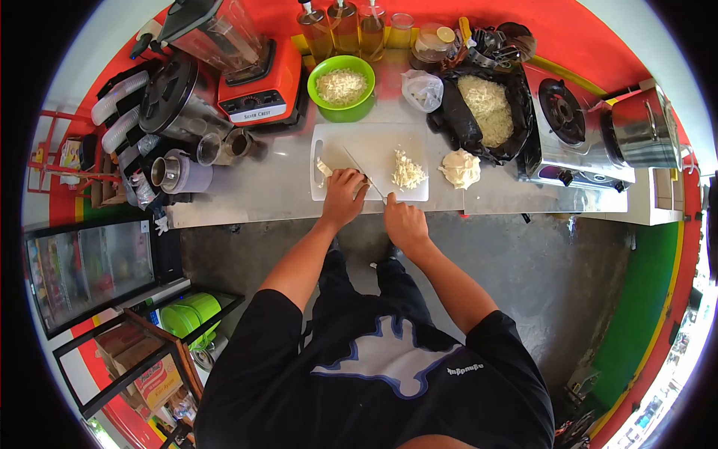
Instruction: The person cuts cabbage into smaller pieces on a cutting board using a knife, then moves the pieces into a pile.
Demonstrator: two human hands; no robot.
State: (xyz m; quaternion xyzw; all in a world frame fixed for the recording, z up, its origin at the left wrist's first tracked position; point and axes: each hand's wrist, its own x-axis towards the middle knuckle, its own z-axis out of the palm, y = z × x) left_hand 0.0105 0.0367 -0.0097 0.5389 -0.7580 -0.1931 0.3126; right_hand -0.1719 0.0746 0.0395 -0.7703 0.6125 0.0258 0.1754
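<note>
Under left hand (342, 196), cabbage (326, 169); right hand (402, 221) holds knife (365, 173)

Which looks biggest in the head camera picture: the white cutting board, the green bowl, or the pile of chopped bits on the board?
1. White cutting board, clearly largest.
2. Green bowl.
3. Pile of chopped bits, smallest.
All three sit about equally far from the camera.

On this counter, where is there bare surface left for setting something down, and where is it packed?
Free: the counter strip between the cups and the cutting board, and the front edge right of the board, below the pale lump. Crowded: the back row with the blender, green bowl, bottles and black bag; the stove fills the right.
</note>
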